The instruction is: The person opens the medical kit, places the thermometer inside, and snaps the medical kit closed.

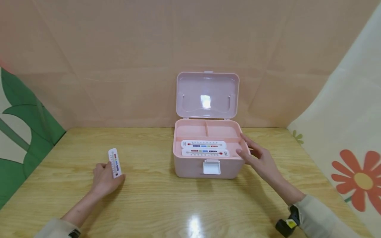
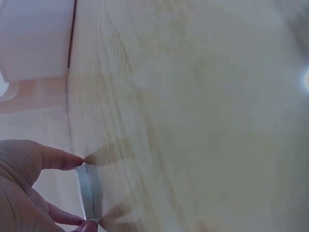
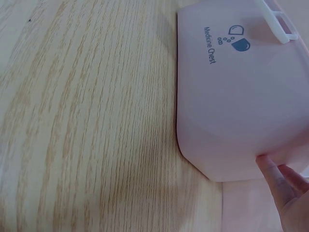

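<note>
My left hand (image 1: pixel 105 179) pinches a white strip thermometer (image 1: pixel 114 163) between thumb and fingers at the left of the table. In the left wrist view the pale edge of that thermometer (image 2: pixel 89 191) shows between the fingertips. A pink medicine chest (image 1: pixel 190 168) stands right of centre with its lid raised. Two more white thermometers (image 1: pixel 203 144) lie side by side in its front tray compartment. At the chest's right side, my right hand (image 1: pixel 262 162) holds the rim, with the thumb over it and fingers against the outer wall.
The raised lid (image 1: pixel 207 96) leans back near the beige cloth backdrop (image 1: pixel 125 66). A white latch (image 1: pixel 211 167) hangs on the chest's front. Behind the thermometers, a divider (image 1: pixel 206 128) splits the tray's rear. The wooden table (image 1: pixel 148 205) lies under everything.
</note>
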`<state>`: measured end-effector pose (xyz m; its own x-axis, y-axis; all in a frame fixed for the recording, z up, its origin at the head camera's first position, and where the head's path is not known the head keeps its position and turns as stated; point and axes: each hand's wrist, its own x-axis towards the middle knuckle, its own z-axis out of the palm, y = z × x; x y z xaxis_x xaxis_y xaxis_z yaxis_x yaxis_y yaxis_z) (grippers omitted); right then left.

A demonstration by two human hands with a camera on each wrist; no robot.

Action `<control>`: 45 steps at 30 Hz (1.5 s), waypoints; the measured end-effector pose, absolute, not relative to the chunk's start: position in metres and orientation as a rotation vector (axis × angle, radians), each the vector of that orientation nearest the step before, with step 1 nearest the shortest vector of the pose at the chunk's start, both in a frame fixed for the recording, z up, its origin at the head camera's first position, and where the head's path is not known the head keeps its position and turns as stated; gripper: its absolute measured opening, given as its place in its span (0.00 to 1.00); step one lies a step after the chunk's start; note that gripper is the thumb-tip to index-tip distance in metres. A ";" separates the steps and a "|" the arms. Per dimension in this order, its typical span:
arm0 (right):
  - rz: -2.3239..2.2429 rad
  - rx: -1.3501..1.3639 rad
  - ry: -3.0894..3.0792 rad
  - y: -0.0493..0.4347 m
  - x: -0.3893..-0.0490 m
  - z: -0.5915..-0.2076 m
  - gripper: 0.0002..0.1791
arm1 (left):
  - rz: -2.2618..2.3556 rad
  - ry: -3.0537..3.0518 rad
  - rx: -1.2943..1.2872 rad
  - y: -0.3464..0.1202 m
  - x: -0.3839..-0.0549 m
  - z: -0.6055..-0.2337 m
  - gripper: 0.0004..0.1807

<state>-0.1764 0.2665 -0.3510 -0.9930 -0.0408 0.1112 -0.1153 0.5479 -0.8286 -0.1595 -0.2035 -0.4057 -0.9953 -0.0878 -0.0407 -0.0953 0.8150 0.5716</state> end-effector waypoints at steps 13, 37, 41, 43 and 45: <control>1.476 0.136 -2.678 0.265 -0.176 -0.352 0.34 | 0.936 3.015 -0.088 -0.208 -0.162 -0.409 0.34; 1.489 0.164 -2.655 0.266 -0.176 -0.353 0.34 | 0.942 3.169 0.059 -0.221 -0.165 -0.415 0.30; 1.486 0.165 -2.649 0.266 -0.176 -0.354 0.33 | 0.983 3.140 0.062 -0.227 -0.163 -0.418 0.35; 1.479 0.161 -2.650 0.266 -0.176 -0.354 0.33 | 0.994 3.114 0.051 -0.229 -0.162 -0.419 0.40; 1.470 0.159 -2.654 0.266 -0.176 -0.354 0.33 | 1.010 3.098 0.036 -0.230 -0.161 -0.421 0.44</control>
